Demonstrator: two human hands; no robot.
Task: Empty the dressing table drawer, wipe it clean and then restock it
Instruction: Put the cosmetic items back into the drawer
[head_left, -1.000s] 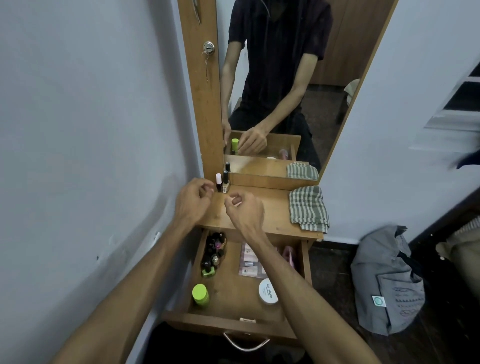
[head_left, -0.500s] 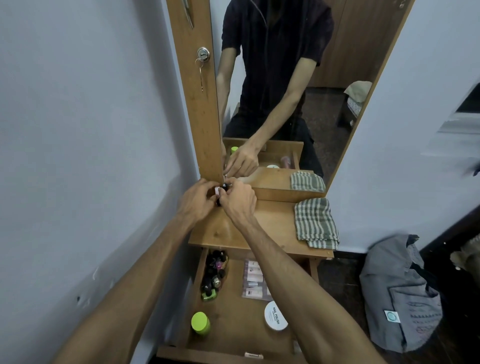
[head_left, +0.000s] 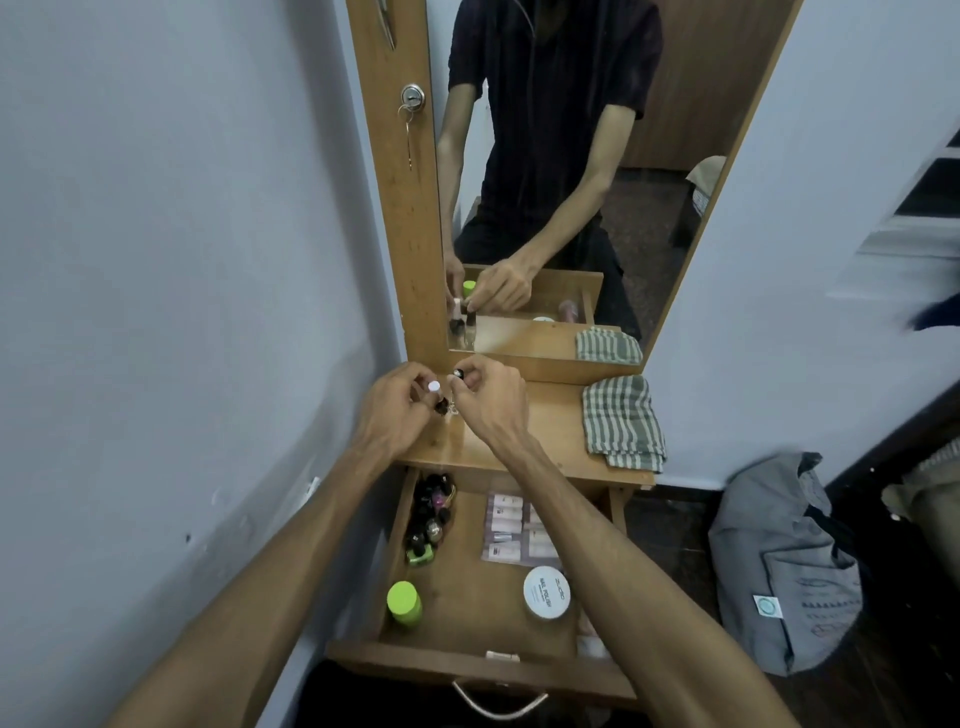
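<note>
The wooden drawer stands pulled out below the tabletop. Inside lie a cluster of dark nail polish bottles, a green-capped jar, a white round tin and a sheet of sachets. At the tabletop's back left corner my left hand pinches a white-capped nail polish bottle. My right hand pinches a black-capped nail polish bottle right beside it. A folded green checked cloth lies on the tabletop's right side.
A tall mirror in a wooden frame rises behind the tabletop, with a lock and key on its left post. The wall is close on the left. A grey bag sits on the dark floor at the right.
Both hands reached from above the tabletop to its back left corner and took hold of the two small bottles there, which now sit raised in my fingers.
</note>
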